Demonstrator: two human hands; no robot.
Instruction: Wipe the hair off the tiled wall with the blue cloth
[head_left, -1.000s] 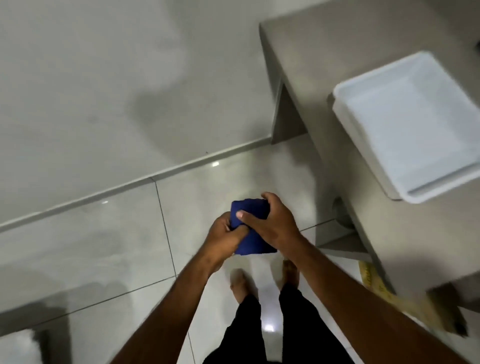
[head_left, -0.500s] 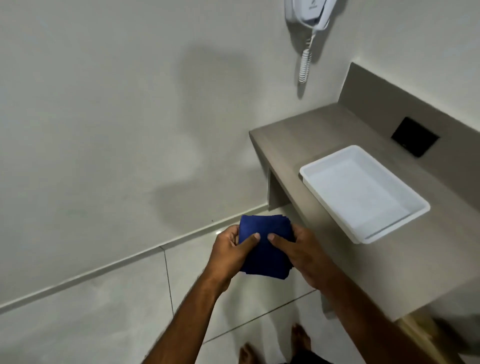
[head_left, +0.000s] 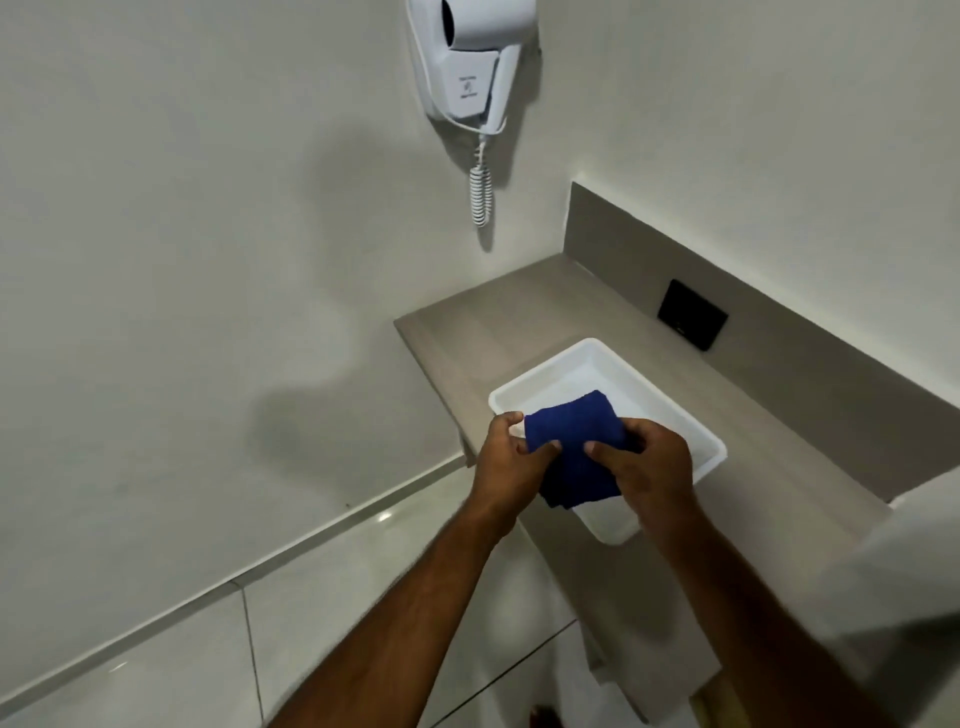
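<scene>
A folded blue cloth is held between both hands, over the near corner of a white tray. My left hand pinches the cloth's left edge with thumb on top. My right hand grips its right side. The pale wall fills the left and upper part of the view, a forearm's reach away from the cloth. No hair is discernible on the wall at this distance.
The tray rests on a grey-brown counter with a raised back edge and a black socket plate. A white wall-mounted hair dryer with a coiled cord hangs above the counter's left end. Glossy floor tiles lie below.
The view has swung upward from the floor to the wall and counter. Both hands, still holding the cloth, have shifted right and now sit over the white tray.
</scene>
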